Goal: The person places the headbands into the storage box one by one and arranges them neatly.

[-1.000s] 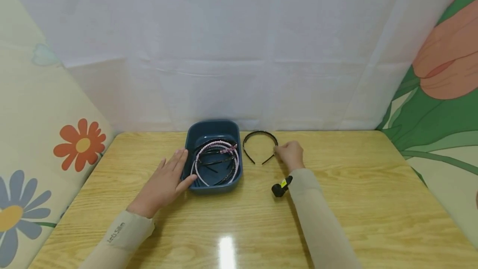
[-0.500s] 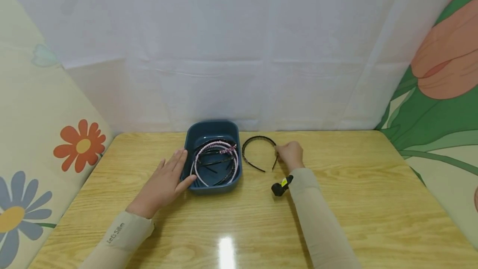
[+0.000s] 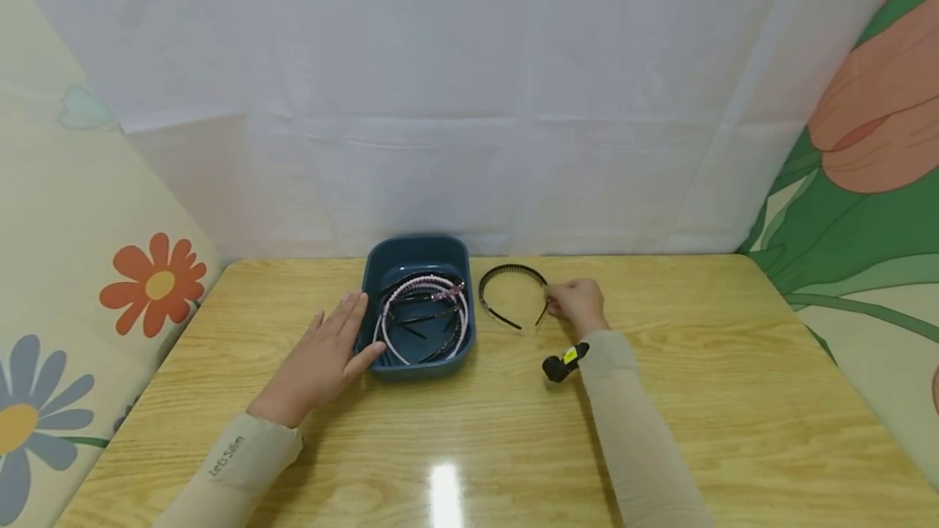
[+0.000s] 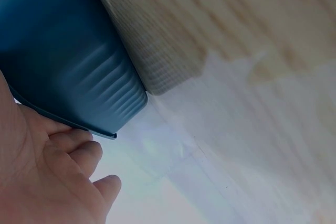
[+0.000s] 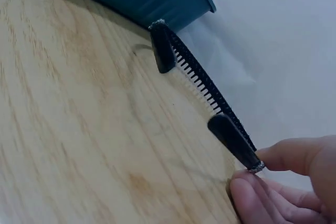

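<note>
My right hand (image 3: 578,304) pinches one side of a black toothed headband (image 3: 511,269) between thumb and fingers. In the right wrist view the headband (image 5: 202,85) shows its row of comb teeth, with both ends pointing toward the camera. Flat along the left rim of a dark blue plastic basin (image 3: 421,373) lies my left hand (image 3: 323,361), fingers straight and thumb over the front corner. Inside the basin are several headbands, among them a pale pink one (image 3: 389,324) with a glittery pink bow (image 3: 449,292) and some black ones. The left wrist view shows fingers against the basin's outer wall (image 4: 79,66).
The basin stands on a wood-grain table (image 3: 455,422), near its back edge. A white cloth (image 3: 440,104) hangs behind the table, and flower-patterned panels (image 3: 161,283) flank both sides. A small black camera (image 3: 561,365) is strapped at the right wrist.
The headband's open ends have swung toward the person, then lifted slightly. My right hand has shifted a little to the right with it. My left hand stays on the basin.
</note>
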### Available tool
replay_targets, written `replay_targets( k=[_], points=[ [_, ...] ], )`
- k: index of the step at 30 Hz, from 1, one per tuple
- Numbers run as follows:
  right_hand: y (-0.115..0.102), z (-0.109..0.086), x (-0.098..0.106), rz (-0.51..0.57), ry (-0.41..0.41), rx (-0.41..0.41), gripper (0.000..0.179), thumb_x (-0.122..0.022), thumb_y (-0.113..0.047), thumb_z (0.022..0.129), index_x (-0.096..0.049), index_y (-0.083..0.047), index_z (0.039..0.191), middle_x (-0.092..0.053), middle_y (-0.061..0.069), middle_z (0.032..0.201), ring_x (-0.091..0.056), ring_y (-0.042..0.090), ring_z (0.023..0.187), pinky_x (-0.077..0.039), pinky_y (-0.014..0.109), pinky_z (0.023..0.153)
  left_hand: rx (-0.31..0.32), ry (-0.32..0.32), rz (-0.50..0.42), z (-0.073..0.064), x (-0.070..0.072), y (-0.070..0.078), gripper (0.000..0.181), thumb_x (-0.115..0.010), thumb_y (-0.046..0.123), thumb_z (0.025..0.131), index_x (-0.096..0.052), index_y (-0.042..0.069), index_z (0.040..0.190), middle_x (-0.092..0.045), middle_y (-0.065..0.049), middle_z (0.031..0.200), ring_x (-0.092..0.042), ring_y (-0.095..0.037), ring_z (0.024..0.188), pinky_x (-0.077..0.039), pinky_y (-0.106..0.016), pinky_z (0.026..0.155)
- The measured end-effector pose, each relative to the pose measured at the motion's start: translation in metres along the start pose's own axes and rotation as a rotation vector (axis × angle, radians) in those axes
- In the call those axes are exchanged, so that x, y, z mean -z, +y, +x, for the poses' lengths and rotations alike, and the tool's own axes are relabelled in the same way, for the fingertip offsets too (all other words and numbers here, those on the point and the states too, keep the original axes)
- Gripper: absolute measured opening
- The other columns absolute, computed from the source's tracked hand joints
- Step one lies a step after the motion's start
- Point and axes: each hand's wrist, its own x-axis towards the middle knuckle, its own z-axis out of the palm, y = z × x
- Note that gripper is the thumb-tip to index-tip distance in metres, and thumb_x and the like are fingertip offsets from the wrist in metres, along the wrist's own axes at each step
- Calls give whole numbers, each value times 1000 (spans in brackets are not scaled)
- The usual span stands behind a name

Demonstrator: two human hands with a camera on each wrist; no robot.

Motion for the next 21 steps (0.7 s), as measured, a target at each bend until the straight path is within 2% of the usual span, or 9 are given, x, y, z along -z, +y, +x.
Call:
replay_targets(
  k=[6, 11, 21],
  points=[
    [1, -4, 4, 137, -45, -1, 28, -69, -3, 92, -69, 16, 113, -68, 6, 75, -66, 7, 61, -59, 19, 62, 1, -5, -5, 0, -1, -2, 86, -46, 53, 105, -18, -8, 158, -17, -25, 166, -14, -42, 153, -12, -65, 120],
    [0, -10, 5, 239, -51, -17, 28, -68, 0, 92, -67, 18, 114, -69, 7, 74, -67, 8, 63, -60, 22, 63, 1, -9, -16, 1, -2, -3, 86, -47, 53, 105, -17, -7, 159, -16, -25, 166, -13, -42, 153, -11, -65, 120],
    [2, -13, 8, 291, -47, -38, 30, -69, -2, 94, -66, 16, 118, -70, 8, 80, -67, 9, 65, -60, 22, 65, 1, 1, -2, 0, -2, -1, 85, -48, 52, 105, -18, -8, 158, -17, -25, 166, -14, -42, 153, -13, -65, 120]
  ],
)
